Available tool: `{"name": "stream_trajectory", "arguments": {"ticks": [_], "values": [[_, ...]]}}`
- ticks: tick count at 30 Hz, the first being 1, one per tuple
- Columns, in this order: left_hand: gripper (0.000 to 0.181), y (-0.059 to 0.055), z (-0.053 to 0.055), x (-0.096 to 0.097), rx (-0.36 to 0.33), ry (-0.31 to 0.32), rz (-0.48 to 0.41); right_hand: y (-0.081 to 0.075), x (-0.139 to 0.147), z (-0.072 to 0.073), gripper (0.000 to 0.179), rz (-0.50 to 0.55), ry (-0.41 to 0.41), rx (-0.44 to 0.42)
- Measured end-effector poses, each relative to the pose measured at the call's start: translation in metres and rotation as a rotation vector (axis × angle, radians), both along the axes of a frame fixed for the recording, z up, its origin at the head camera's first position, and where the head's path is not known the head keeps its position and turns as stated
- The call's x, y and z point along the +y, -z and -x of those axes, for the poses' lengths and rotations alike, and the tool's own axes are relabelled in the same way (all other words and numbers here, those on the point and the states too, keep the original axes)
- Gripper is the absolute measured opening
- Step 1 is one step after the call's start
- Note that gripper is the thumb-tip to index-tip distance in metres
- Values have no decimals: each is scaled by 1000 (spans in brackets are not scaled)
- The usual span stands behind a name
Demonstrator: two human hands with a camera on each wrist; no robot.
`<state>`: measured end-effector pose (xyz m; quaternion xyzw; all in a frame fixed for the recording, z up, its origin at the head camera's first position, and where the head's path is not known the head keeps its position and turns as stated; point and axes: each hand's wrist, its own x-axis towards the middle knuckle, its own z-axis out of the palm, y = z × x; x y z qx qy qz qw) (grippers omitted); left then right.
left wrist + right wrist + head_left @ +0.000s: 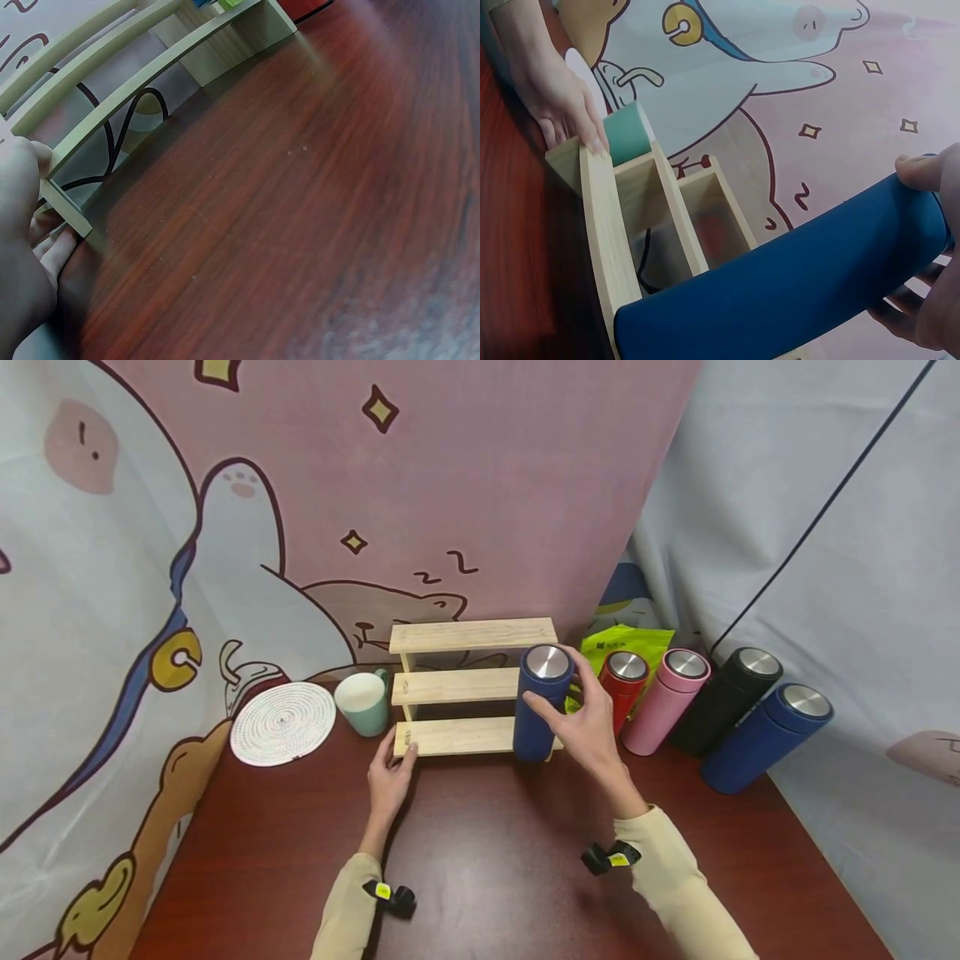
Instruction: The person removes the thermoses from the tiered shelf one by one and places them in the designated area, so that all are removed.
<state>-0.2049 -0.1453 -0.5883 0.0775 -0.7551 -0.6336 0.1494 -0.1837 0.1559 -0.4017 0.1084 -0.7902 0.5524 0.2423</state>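
Observation:
A three-step wooden rack [465, 737] stands against the back cloth. My left hand [388, 783] grips the left end of its lowest step, thumb on top and the other fingers round the side, as the left wrist view shows. My right hand [588, 722] holds a blue vacuum flask [534, 727] with a steel lid near its top. The flask is upright in front of the rack's right end. In the right wrist view, its base overlaps the lowest board [604, 225]; I cannot tell whether they touch.
Left of the rack are a pale green mug [367, 714] and a round woven mat [283, 724]. To the right stand a red flask [621, 685], a pink flask [660, 710], a black flask [723, 706] and another blue flask [757, 747]. Behind them is a yellow-green packet [652, 643].

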Motion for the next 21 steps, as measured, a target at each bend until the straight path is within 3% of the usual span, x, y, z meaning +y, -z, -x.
{"name": "stream_trajectory", "arguments": {"ticks": [9,21], "values": [[56,1,0,0,-7,-6,4,-4,24,-15,79,-57,63,-44],[58,1,0,0,-7,8,3,-2,59,-31,77,-119,140,-37]]}}
